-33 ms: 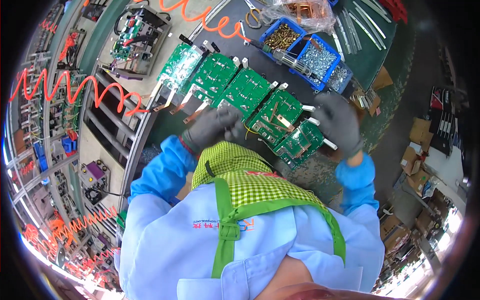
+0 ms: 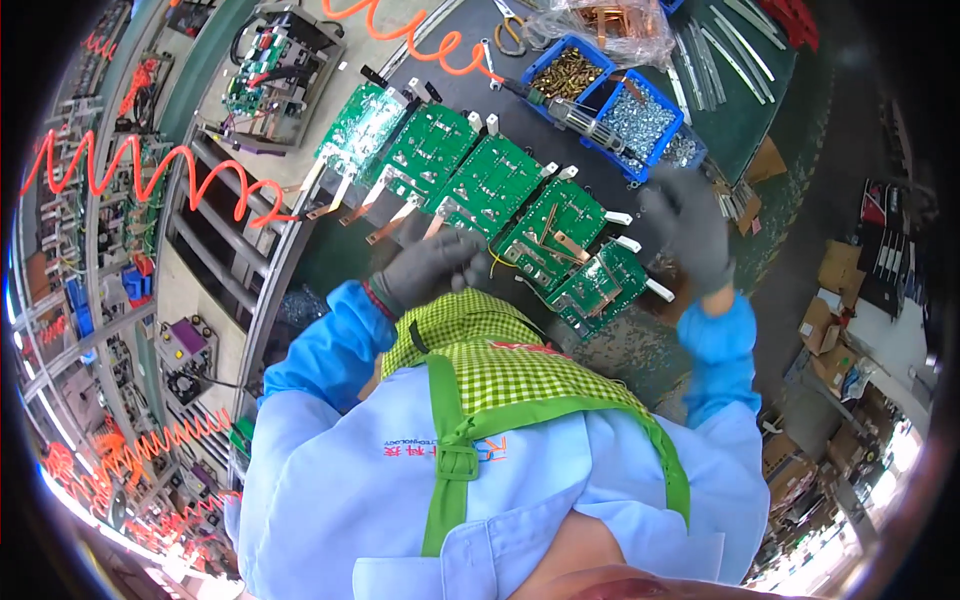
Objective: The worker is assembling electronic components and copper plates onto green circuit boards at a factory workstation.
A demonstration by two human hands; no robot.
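Note:
Several green circuit boards (image 2: pixel 492 187) lie in a diagonal row on the dark bench, with white posts along their edges and copper strips (image 2: pixel 383 233) sticking out on the near left side. My left hand (image 2: pixel 430 270), in a dark grey glove, is at the near edge of the middle boards. Its fingers are curled together, and whatever they hold, if anything, is hidden. My right hand (image 2: pixel 692 228), gloved too, hovers right of the nearest boards, close to the blue bin of silver screws (image 2: pixel 638 122). Motion smears its fingers. Loose copper pieces (image 2: pixel 568 246) rest on the right-hand boards.
A blue bin of brass-coloured fasteners (image 2: pixel 563 74) stands beside the screws. Across these bins lies a power screwdriver (image 2: pixel 580 122) on an orange coiled hose (image 2: pixel 440 62). Scissors (image 2: pixel 510 35), bagged copper parts (image 2: pixel 610 35) and metal strips (image 2: pixel 738 52) are farther back. A roller conveyor (image 2: pixel 228 240) runs at left.
My right hand has shifted a little up and to the right, toward the screw bin. My left hand has drawn slightly back toward me, uncovering more of a copper strip.

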